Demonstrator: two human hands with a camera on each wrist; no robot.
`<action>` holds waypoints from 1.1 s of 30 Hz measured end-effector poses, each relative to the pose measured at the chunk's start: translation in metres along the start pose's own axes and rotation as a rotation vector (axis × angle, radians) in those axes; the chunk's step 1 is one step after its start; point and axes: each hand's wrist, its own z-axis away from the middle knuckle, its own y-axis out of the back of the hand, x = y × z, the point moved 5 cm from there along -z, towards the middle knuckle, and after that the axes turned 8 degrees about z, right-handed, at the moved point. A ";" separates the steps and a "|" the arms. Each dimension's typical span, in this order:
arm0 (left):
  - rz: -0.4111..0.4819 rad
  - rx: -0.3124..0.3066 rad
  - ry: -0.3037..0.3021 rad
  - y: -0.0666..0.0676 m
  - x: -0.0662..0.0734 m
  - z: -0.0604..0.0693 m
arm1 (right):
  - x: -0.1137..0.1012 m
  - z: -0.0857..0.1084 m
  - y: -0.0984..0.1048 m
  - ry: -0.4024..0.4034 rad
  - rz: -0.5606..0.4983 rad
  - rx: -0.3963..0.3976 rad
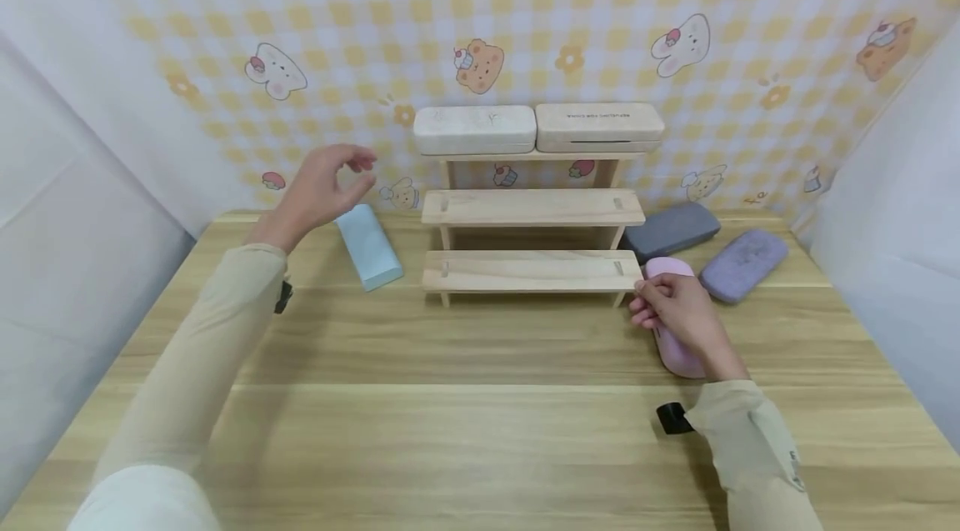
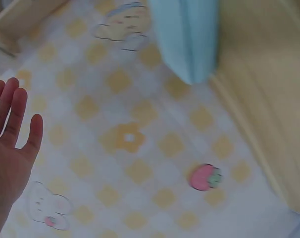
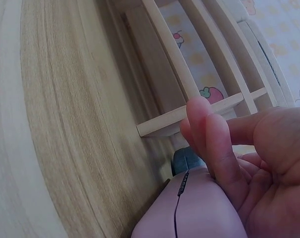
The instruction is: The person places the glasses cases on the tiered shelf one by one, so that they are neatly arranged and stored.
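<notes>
The pink case lies just under the right grip, beside the lowest shelf's right end, long axis near to far; the left grip, loosely spread and holding nothing, is well apart. The right fingers bend together (whether pinching anything, I cannot tell). The case looks smooth and rounded.

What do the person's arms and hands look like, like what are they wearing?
Both the left hand and right hand are gloveless. The left sleeve and right sleeve are long and beige, with a white section farther up the left arm. Small dark marks show on the right sleeve. A black piece sits by each wrist.
</notes>
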 end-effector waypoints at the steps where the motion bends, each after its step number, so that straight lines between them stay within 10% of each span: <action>1: -0.008 -0.005 0.009 0.000 -0.005 0.005 | 0.000 0.000 0.000 0.001 -0.001 -0.001; 10: 0.017 -0.093 0.194 -0.005 -0.054 0.043 | 0.000 0.003 0.002 -0.005 0.017 0.003; 15: -0.026 -0.109 0.197 -0.004 -0.070 0.056 | -0.001 0.002 0.000 -0.001 0.004 -0.006; 25: -0.020 -0.205 0.296 -0.015 -0.093 0.066 | -0.001 0.000 0.002 -0.001 0.037 -0.002; 33: -0.105 -0.308 0.259 -0.025 -0.096 0.060 | -0.001 0.000 0.001 0.006 0.029 -0.006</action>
